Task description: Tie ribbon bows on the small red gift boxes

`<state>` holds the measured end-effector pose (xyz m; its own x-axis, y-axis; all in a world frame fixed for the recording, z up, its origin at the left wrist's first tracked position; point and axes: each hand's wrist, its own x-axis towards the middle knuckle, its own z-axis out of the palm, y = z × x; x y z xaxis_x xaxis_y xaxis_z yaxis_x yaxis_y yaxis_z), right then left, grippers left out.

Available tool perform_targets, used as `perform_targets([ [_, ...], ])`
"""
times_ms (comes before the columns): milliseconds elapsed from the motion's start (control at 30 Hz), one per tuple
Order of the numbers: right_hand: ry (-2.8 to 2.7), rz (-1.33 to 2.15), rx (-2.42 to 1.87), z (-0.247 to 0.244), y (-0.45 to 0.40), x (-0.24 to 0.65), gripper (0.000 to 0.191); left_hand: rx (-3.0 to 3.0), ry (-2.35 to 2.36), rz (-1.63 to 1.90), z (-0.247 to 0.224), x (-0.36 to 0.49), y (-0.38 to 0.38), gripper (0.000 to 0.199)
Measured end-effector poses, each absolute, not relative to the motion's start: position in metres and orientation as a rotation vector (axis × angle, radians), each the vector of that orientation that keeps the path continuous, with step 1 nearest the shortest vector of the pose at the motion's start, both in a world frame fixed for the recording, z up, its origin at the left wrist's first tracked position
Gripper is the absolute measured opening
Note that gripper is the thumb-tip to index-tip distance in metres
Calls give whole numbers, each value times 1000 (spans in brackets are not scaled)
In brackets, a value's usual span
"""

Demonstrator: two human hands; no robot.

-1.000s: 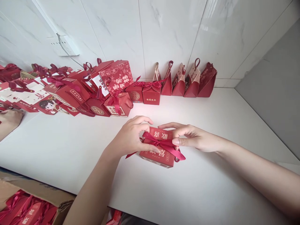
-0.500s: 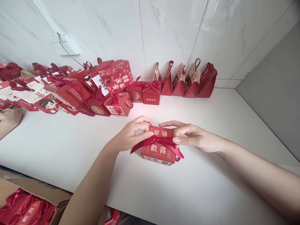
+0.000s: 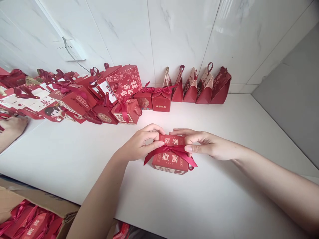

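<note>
- White tabletop (image 3: 219, 189) meets marbled wall tiles (image 3: 174, 33) behind it.
- On it, between my hands, sits the red box (image 3: 170, 161) with pale lettering; a dark red ribbon (image 3: 152, 155) crosses its top, ends trailing to either side.
- With my left hand (image 3: 143, 142) I grasp the box's left side, thumb by the ribbon.
- My right hand (image 3: 205, 144) grips the right side, thumb on the ribbon.
- Beyond my hands, two small boxes (image 3: 161, 101) with bows stand side by side.
- Right of those, five peaked boxes (image 3: 204, 94) stand in a row near the wall.
- To the left lies a crowded heap of red and white boxes (image 3: 72, 99).
- Another person's hand (image 3: 15, 126) is beside that heap.
- At the lower left, an open cardboard carton (image 3: 56, 203) holds more ribboned boxes (image 3: 37, 225).
</note>
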<state>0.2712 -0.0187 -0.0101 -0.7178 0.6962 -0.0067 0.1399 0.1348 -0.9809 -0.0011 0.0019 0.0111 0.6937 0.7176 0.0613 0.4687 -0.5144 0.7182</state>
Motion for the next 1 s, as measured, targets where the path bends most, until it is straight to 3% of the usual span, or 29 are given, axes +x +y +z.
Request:
perform_targets([
  [100, -1870, 1688, -770, -12, -17, 271, 34, 2131, 908, 517, 8, 2, 1, 30],
  [200, -1824, 1702, -745, -12, -20, 269, 36, 1997, 895, 603, 4, 5, -2, 17],
  [300, -1806, 1657, -801, -12, -22, 268, 36, 1965, 1071, 701, 4, 4, -4, 33],
  [367, -1812, 1630, -837, -12, -22, 267, 36, 2048, 1222, 617, 7, 2, -4, 29],
  [533, -1879, 1589, -822, -9, -22, 265, 35, 2183, 1256, 260, 16, -2, -6, 40],
  [867, -1836, 1624, -975, 8, -57, 253, 25, 2148, 1029, 295, 17, -13, 4, 37],
  [1000, -1838, 1554, -984, 9, -54, 255, 32, 2024, 982, 279, 21, -12, 1, 36],
])
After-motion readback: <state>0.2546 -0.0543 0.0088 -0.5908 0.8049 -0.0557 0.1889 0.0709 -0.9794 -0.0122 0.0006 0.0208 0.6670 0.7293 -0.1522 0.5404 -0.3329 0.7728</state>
